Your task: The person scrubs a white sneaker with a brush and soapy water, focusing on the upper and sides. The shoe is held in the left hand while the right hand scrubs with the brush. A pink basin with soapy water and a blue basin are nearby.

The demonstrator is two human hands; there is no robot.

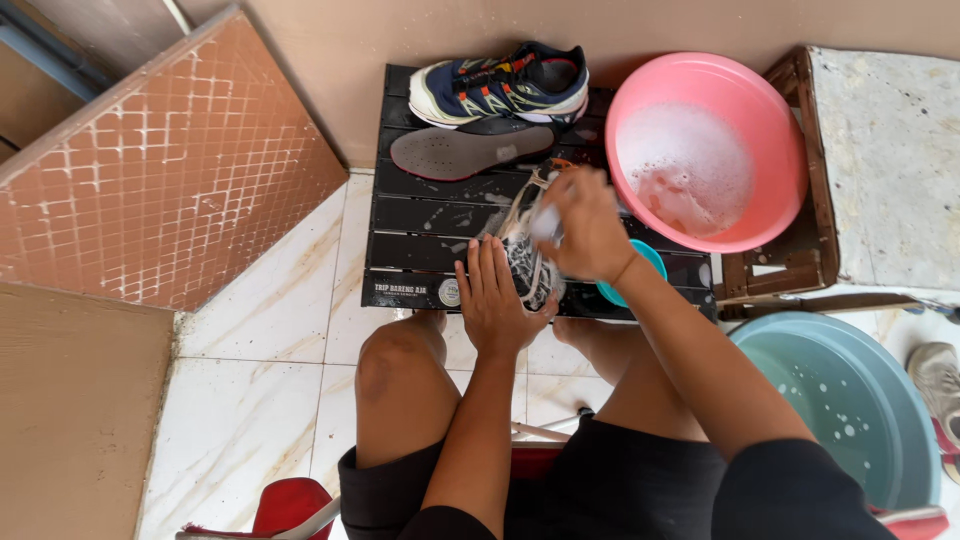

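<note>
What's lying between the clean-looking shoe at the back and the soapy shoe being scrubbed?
In the head view, a grey insole lies flat on the black slatted table, between the upright shoe and the soapy shoe.

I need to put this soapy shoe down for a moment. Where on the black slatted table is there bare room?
The left slats of the black slatted table, below the grey insole and left of the left hand, are bare. The back is crowded by the clean sneaker; the right by the pink basin and teal bowl.

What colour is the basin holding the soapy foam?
Pink basin, seen in the head view.
</note>
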